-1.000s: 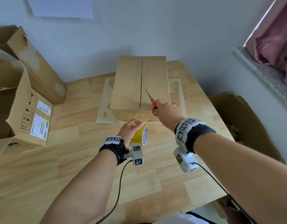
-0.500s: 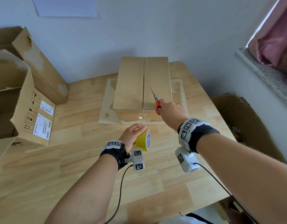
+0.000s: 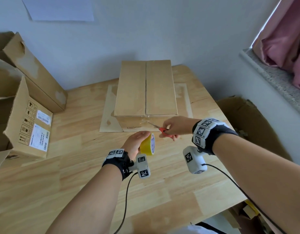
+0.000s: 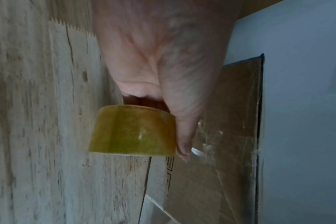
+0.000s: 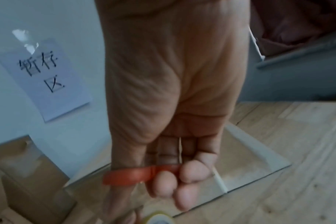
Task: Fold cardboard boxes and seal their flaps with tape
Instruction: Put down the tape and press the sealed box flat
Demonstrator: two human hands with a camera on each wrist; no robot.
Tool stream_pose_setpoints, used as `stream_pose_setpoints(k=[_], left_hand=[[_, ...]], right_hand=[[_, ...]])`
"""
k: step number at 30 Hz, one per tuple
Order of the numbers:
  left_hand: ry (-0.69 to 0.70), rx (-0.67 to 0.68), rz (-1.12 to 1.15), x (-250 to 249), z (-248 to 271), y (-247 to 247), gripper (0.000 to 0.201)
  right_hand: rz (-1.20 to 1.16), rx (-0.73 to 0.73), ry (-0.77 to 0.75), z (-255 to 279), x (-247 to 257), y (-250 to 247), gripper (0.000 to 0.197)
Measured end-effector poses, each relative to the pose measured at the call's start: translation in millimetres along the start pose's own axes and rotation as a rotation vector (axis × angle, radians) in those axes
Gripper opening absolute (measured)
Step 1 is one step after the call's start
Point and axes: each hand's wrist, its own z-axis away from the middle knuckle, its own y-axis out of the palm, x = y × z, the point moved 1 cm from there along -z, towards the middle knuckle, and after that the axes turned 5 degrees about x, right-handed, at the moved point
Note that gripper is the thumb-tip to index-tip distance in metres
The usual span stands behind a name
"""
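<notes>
A closed cardboard box (image 3: 145, 88) stands on the wooden table (image 3: 78, 166) with its top flaps meeting at a centre seam; clear tape runs down its near face (image 4: 220, 144). My left hand (image 3: 134, 143) grips a yellow tape roll (image 3: 148, 146) just in front of the box, and a clear strip stretches from the roll to the box. The thumb lies along the roll (image 4: 132, 130) in the left wrist view. My right hand (image 3: 176, 126) holds red-handled scissors (image 3: 160, 129) whose blades point left at the stretched tape. The red handle (image 5: 140, 174) crosses my fingers.
A flat cardboard sheet (image 3: 108, 115) lies under the box. An open labelled box (image 3: 27, 122) and another carton (image 3: 32, 68) stand at the table's left. A brown open box (image 3: 247, 125) sits beyond the right edge. A paper note (image 5: 42, 78) hangs on the wall.
My right hand has swung down from beside the box top to its near face, the scissors now pointing left at the tape. The left hand drew the roll slightly back toward me.
</notes>
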Motion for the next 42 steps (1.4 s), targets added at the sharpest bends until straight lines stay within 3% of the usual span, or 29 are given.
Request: stream_pose_setpoints(k=[3, 5, 9, 15, 21, 26, 31, 36, 42], left_hand=[[-0.007, -0.014, -0.017, -0.4, 0.8, -2.4, 0.023], [-0.02, -0.022, -0.018, -1.0, 0.6, -2.9, 0.021], [-0.057, -0.028, -0.001, -2.4, -1.5, -4.2, 0.009], [-0.069, -0.032, -0.001, -4.4, -2.8, -5.3, 0.032], [-0.076, -0.024, -0.001, -5.5, -2.2, -8.7, 0.034], [-0.091, -0.023, -0.007, -10.2, -1.2, -7.7, 0.025], [-0.11, 0.006, -0.053, -13.2, 2.3, -6.7, 0.03], [-0.104, 0.046, -0.022, -14.5, 7.4, -7.3, 0.019], [-0.151, 0.019, -0.146, -20.7, 15.5, -13.6, 0.005]], right_hand=[[-0.059, 0.195, 0.185, -4.4, -5.6, 6.9, 0.044], [-0.029, 0.25, 0.267, -3.6, -2.5, 8.1, 0.05], [0.141, 0.223, 0.211, -11.8, 5.5, 2.2, 0.045], [0.207, 0.214, 0.117, -27.6, 17.8, 3.6, 0.034], [0.274, 0.149, 0.053, -29.5, 20.1, -1.2, 0.039], [0.291, 0.052, 0.023, -35.1, 9.4, -0.5, 0.036], [0.296, 0.054, 0.011, -35.3, 9.4, 3.8, 0.035], [0.339, 0.044, -0.015, -40.9, 20.7, 6.8, 0.036], [0.221, 0.024, 0.002, -39.7, 10.7, 10.6, 0.028]])
